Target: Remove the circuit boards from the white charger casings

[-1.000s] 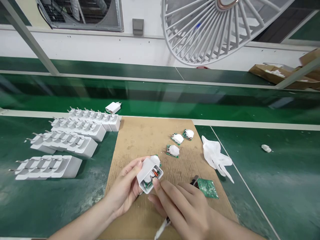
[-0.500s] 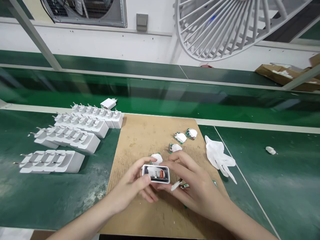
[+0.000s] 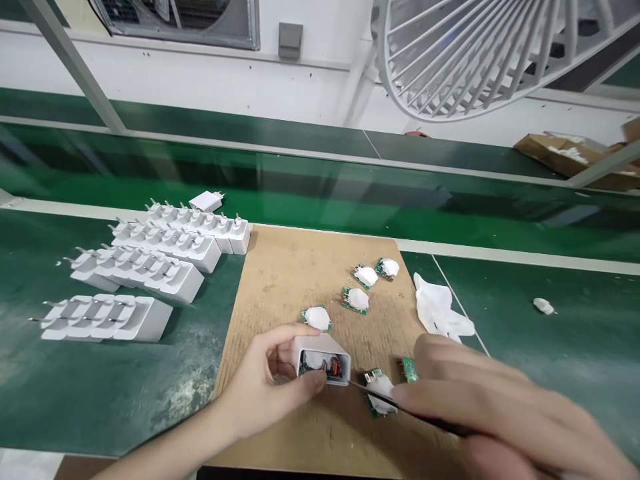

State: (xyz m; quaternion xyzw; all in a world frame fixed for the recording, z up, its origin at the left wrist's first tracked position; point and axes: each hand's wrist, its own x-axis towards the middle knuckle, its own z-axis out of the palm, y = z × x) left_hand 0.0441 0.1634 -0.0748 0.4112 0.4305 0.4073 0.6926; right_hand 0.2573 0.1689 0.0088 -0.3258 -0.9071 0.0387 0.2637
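Observation:
My left hand [image 3: 270, 373] grips a white charger housing [image 3: 323, 343], its open end facing me, the thumb at the opening. Inside it a circuit board with a red part shows. My right hand [image 3: 490, 400], blurred, holds a thin dark tool [image 3: 425, 417] whose tip is near the housing's lower right corner. A circuit board with a white lump [image 3: 380, 393] lies below the tool. Another green board [image 3: 409, 369] is partly covered by my right hand. Beyond the housing sits a board with white filler [image 3: 317, 318].
Rows of white plug housings [image 3: 170, 277] stand at the left. More boards [image 3: 356, 299] lie on the brown cardboard [image 3: 285, 267]. A white glove [image 3: 437, 307] rests at its right edge. A large fan [image 3: 470, 60] hangs at the upper right.
My right hand has moved away from the housing to the right and now has the thin tool. The housing has shifted slightly right and down in my left hand, uncovering boards on the cardboard.

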